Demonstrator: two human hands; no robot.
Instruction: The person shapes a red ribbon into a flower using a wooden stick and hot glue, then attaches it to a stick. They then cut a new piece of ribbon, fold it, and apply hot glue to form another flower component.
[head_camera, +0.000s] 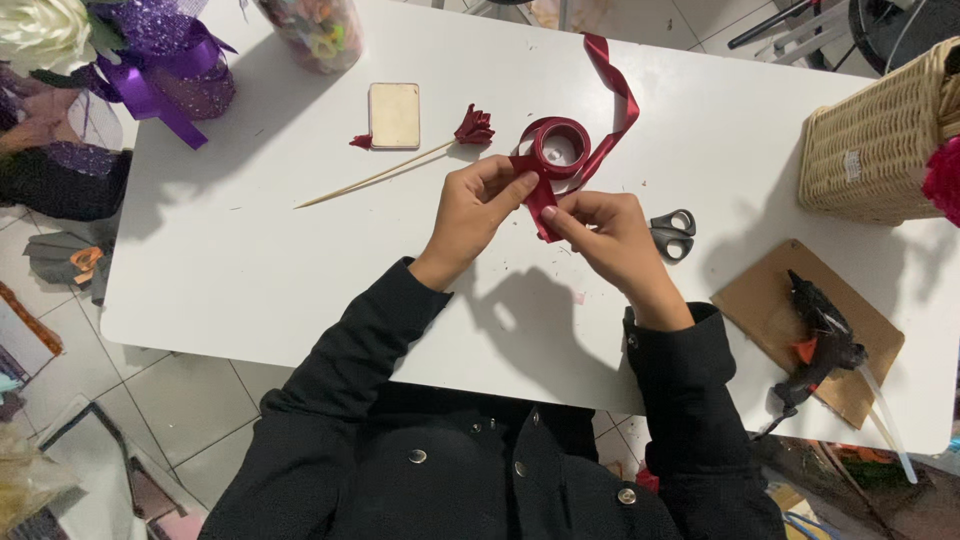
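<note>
Both your hands pinch a short dark red ribbon strip at table centre, spool just beyond your fingertips.

White table (300, 260) carries it all. Wicker basket (875, 150) sits far right, well apart; cardboard sheet (760, 300) with black glue gun (820, 345) lies right of your right wrist. Ribbon spool (558, 147) lies flat just past your hands, its loose tail curling up toward the far edge. Your left hand (475, 212) pinches the ribbon strip (538, 205) at its upper end, your right hand (612, 238) pinches the lower end; the strip runs diagonally between them, both equally near. Scissors (672, 234) lie just beside your right hand, partly hidden by it. Wooden skewer (375, 177) with small ribbon rose (473, 126) lies left of the spool, wooden block (394, 115) near it. Nothing blocks the strip.
</note>
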